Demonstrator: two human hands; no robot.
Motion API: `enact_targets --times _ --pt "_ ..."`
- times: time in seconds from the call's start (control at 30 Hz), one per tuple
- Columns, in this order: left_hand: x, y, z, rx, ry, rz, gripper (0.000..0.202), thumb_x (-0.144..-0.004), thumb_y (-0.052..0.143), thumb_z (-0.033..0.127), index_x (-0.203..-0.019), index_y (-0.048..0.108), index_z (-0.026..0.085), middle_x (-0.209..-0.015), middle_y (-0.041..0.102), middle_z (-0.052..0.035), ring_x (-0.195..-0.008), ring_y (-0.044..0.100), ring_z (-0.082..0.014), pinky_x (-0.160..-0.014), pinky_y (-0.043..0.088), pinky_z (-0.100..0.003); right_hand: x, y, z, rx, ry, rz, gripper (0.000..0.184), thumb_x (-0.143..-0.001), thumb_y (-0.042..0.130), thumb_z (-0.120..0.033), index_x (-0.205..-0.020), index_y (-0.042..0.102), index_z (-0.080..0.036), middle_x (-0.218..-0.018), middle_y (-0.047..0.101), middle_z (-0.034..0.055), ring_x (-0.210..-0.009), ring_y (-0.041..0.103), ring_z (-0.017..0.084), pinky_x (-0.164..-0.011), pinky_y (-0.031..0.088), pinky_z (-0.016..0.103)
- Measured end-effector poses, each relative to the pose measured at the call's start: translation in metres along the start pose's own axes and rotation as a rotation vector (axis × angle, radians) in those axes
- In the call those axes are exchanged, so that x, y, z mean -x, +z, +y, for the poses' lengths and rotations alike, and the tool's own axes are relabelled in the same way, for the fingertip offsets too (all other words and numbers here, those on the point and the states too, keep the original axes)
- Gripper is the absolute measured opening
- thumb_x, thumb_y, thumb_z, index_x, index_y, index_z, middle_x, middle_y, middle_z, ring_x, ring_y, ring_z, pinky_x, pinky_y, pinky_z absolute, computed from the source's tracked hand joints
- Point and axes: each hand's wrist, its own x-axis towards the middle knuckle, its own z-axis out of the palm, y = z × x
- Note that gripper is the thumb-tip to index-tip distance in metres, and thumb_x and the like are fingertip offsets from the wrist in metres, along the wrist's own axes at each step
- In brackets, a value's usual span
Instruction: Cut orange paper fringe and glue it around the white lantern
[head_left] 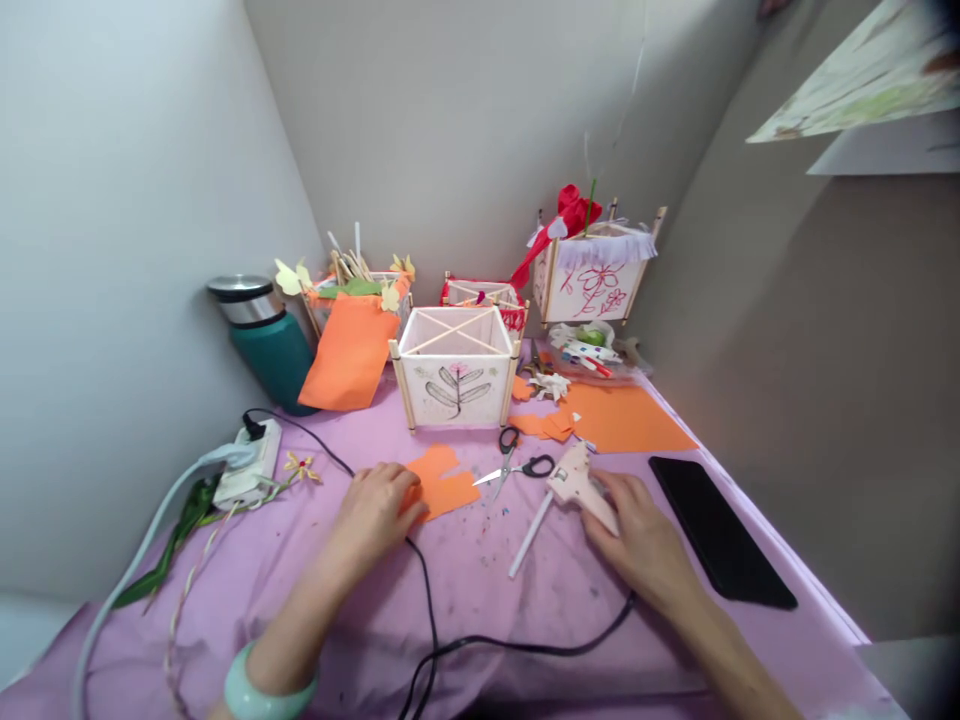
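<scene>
Head view: our left hand (371,510) lay curled and narrow, its fingertips (411,503) on the edge of an orange scrap (442,487); we could not tell whether it pinched the paper or only pressed it. Our right hand (637,530) was closed around a glue gun (581,490), with a glue stick (531,535) jutting from the gun's back end. That firm hold looked sound for steady work, and a hand kept flat and close to the paper's edge looked the surest way to stop so light a scrap from sliding. Between the 2 hands lay scissors (514,468), a little above the scrap. A black cord (431,610) ran across the purple cloth (480,625) under our wrists, where it could snag a sleeve. Farther out stood a white lantern frame (454,395) with a leaf drawing, and an orange sheet (622,418) lay to its right. A black phone (720,530) lay beyond the right hand.
</scene>
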Motion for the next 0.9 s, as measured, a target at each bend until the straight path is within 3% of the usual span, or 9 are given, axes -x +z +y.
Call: enact_targets --times 0.17,0.3,0.43,0.6,0.77,0.9 --pt "0.001 -0.005 0.006 -0.080 -0.097 -0.114 0.022 -0.077 0.058 0.030 -0.095 0.063 0.017 -0.100 0.066 -0.0116 -0.097 0.060 -0.0285 -0.083 0.040 -0.042 -0.003 -0.004 -0.012 -0.186 0.042 0.043 0.045 -0.082 0.054 -0.032 -0.124 0.049 -0.018 -0.116 0.054 0.0107 -0.093 0.058 0.023 -0.081 0.048 0.036" --pt "-0.007 -0.009 0.007 -0.016 -0.151 -0.171 0.025 -0.075 0.060 0.029 -0.095 0.063 0.015 -0.100 0.068 -0.0131 -0.097 0.061 -0.0294 -0.082 0.042 -0.041 -0.003 -0.009 -0.043 -0.419 -0.012 -0.067 0.044 -0.081 0.056 -0.031 -0.123 0.049 -0.021 -0.115 0.055 0.0075 -0.082 0.056 0.017 -0.073 0.048 0.030" --pt "0.001 -0.010 0.001 0.038 -0.182 -0.130 0.027 -0.076 0.052 0.017 -0.100 0.064 0.017 -0.100 0.070 -0.0125 -0.096 0.063 -0.0257 -0.084 0.041 -0.036 -0.005 -0.009 -0.081 -0.587 -0.055 -0.224 0.044 -0.079 0.056 -0.026 -0.122 0.051 -0.020 -0.105 0.057 0.0057 -0.077 0.055 0.015 -0.068 0.047 0.028" --pt "0.031 -0.025 -0.031 0.117 -0.176 -0.108 0.019 -0.082 0.045 0.023 -0.075 0.063 0.020 -0.080 0.070 -0.0071 -0.078 0.063 -0.0205 -0.069 0.040 -0.029 -0.018 -0.001 -0.136 -0.724 -0.195 -0.396 0.043 -0.076 0.057 -0.021 -0.119 0.054 -0.020 -0.100 0.058 0.0039 -0.074 0.054 0.014 -0.067 0.046 0.026" --pt "0.056 -0.042 -0.078 0.191 -0.363 0.075 0.023 -0.086 0.040 0.031 -0.067 0.048 0.021 -0.068 0.060 -0.0022 -0.066 0.057 -0.0179 -0.062 0.037 -0.028 -0.047 0.032 -0.196 -0.782 -0.350 -0.335 0.046 -0.074 0.061 -0.024 -0.119 0.055 -0.020 -0.106 0.058 0.0051 -0.080 0.055 0.014 -0.072 0.046 0.028" --pt "0.070 -0.039 -0.099 0.345 -0.509 0.250 0.027 -0.083 0.041 0.039 -0.062 0.043 0.022 -0.060 0.051 0.0015 -0.060 0.052 -0.0169 -0.056 0.037 -0.026 -0.069 0.060 -0.227 -0.790 -0.258 -0.291 0.048 -0.070 0.062 -0.022 -0.117 0.057 -0.016 -0.105 0.059 0.0066 -0.079 0.055 0.015 -0.073 0.046 0.029"
